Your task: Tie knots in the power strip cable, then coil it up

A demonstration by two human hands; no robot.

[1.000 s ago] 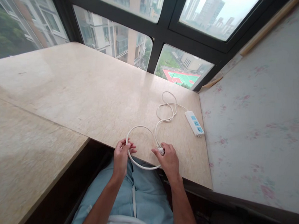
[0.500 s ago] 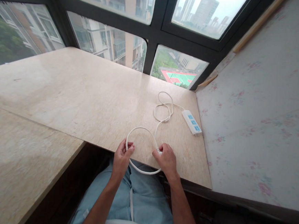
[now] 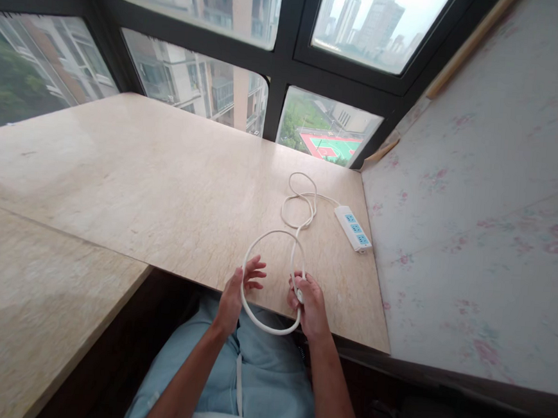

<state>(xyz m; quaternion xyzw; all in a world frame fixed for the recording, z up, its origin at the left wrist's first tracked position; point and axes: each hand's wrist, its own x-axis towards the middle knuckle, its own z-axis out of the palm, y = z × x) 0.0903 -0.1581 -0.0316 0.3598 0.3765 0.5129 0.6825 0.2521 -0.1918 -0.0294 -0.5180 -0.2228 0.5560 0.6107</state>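
A white power cord forms a round loop between my two hands, above the near edge of the stone ledge. My left hand is open, its fingers spread inside the loop, and the cord runs across it by the thumb. With closed fingers my right hand grips the plug at the cord's end, together with a crossing strand of cord. Farther off, more cord lies in loose coils and leads to a white power strip with blue socket faces.
The beige stone ledge stretches left under dark-framed windows. A wall with floral paper rises on the right, close beside the power strip. Another stone slab juts out at the left, with a dark gap beside my legs.
My left fingers have opened out and moved slightly right into the loop. My right hand has turned, showing the plug in its fingers. The cord loop has become narrower.
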